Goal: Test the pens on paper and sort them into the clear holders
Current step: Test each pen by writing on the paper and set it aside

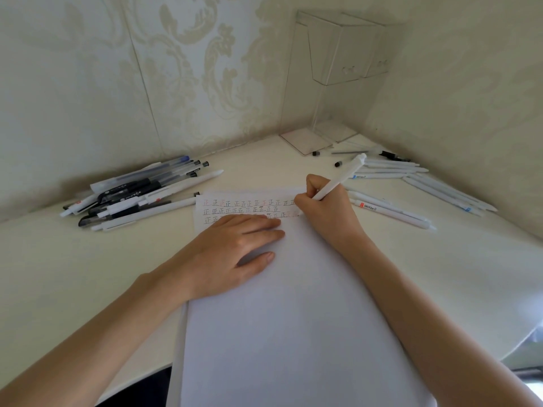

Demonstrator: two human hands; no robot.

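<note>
On the desk [58, 259] the paper [293, 333] lies before me, a pile of pens [132, 198] to its left, loose pens [390, 169] to its right, the holders [338, 57] behind.

The right hand [323, 207] grips a white pen [340, 177], tip on the paper [293, 318] – the left hand [232, 248] lies flat on it. Pens [138, 192] piled left, more pens [411, 186] right – clear holders [338, 54] in the corner.

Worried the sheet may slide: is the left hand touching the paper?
Touching. The head view shows the left hand flat on the paper, fingers straight, no gap beneath; the right hand grips the white pen.
</note>
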